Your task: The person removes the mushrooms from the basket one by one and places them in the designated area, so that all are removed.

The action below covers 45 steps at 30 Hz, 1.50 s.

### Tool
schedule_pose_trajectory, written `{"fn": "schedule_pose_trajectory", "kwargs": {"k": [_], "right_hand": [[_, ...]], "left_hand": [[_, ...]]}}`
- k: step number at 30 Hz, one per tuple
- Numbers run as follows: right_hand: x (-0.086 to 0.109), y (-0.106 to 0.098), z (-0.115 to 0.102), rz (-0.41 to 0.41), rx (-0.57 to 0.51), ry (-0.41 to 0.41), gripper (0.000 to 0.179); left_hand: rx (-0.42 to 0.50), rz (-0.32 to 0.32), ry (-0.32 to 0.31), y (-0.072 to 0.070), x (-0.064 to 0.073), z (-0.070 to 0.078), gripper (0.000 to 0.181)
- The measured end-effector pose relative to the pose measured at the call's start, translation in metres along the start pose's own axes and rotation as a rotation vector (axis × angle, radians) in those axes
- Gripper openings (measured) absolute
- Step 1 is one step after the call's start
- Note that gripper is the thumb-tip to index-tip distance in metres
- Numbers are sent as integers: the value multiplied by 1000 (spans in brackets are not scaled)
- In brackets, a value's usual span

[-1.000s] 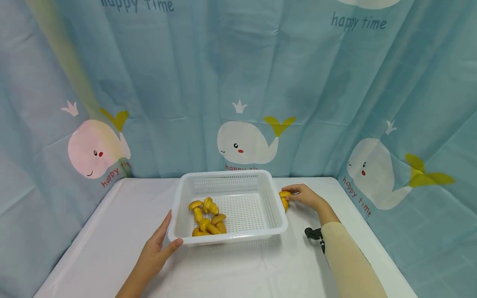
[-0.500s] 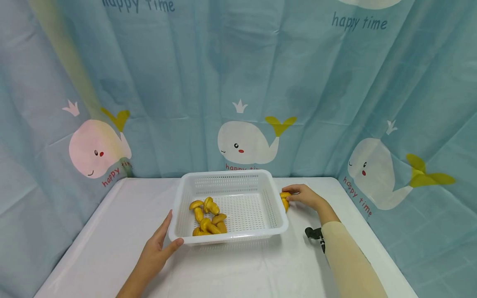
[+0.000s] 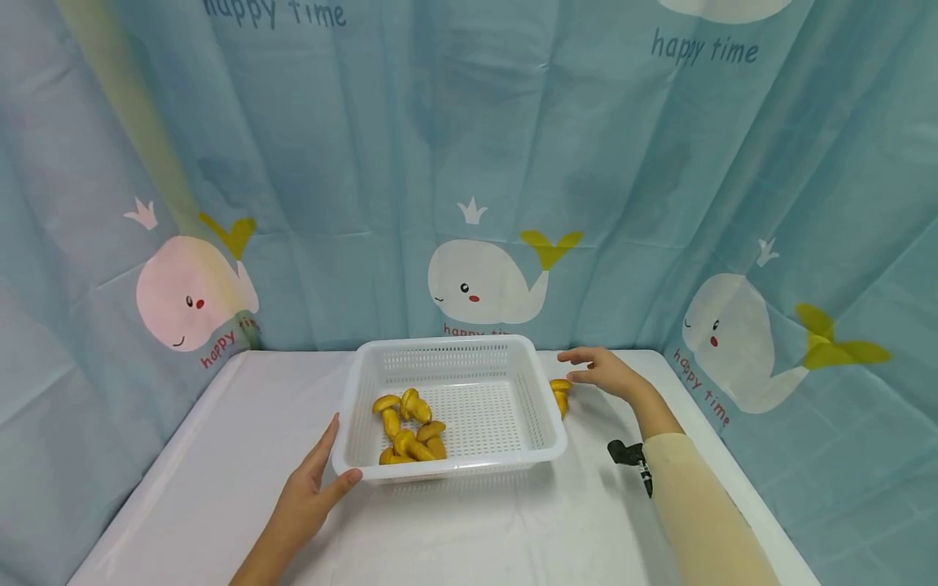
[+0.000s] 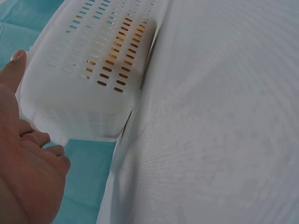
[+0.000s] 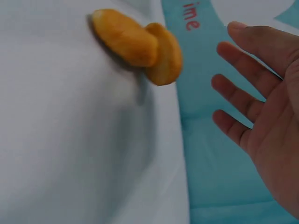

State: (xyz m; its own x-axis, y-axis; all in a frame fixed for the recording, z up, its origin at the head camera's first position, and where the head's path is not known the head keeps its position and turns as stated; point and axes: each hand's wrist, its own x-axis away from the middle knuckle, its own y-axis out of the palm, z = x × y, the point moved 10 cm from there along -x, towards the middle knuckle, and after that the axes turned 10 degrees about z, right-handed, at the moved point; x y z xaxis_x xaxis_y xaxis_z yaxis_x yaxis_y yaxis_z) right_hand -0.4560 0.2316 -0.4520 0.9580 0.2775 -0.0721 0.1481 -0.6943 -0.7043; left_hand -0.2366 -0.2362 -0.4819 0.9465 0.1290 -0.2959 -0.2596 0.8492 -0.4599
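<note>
A white perforated plastic basket [image 3: 469, 468] holds several yellow-brown mushrooms [image 3: 414, 405] at its left side. My left hand [image 3: 304, 496] grips the basket's near left corner, thumb at the front rim and index finger along the left side. In the left wrist view, its other fingers [image 4: 39, 139] are curled by the rim. One more mushroom [image 3: 560, 399] stands on the table outside the basket's right side, cap up. Close above and right of it is my right hand [image 3: 604, 373], fingers spread and holding nothing. The right wrist view shows this mushroom [image 5: 133, 44] apart from the fingertips.
A white cloth covers the table [image 3: 469, 537]. Near my right forearm lies a small black object [image 3: 626, 454], partly covered by the sleeve in this view. Blue curtains [image 3: 366, 163] printed with whales hang behind the table and at both sides.
My right hand has let go of the mushroom beside the basket and lifted slightly up and right. The mushroom stays standing there. My left hand and the basket have hardly moved.
</note>
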Motion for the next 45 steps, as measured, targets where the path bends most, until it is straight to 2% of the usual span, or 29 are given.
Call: {"fn": "schedule_pose_trajectory", "kwargs": {"k": [8,13,21,27,35,40,45], "right_hand": [[8,-22,-45,8,29,-77,51],[8,-33,-78,14,37,-126,47],[-1,-39,-143,3,79,-250,48],[-7,-33,-185,-2,82,-315,46],[-14,-15,-223,-32,105,-375,46],[-17,2,-241,-55,106,-424,46],[-20,22,-246,-79,72,-420,45]], "left_hand": [[-67,15,20,-3,0,0,86],[-85,28,31,-3,-3,-5,85],[-72,52,68,-6,-5,-4,81],[-58,54,74,-7,-4,0,81],[-67,40,31,0,-2,-10,87],[-67,42,21,1,0,-11,89],[-122,43,24,-5,-1,-7,88]]}}
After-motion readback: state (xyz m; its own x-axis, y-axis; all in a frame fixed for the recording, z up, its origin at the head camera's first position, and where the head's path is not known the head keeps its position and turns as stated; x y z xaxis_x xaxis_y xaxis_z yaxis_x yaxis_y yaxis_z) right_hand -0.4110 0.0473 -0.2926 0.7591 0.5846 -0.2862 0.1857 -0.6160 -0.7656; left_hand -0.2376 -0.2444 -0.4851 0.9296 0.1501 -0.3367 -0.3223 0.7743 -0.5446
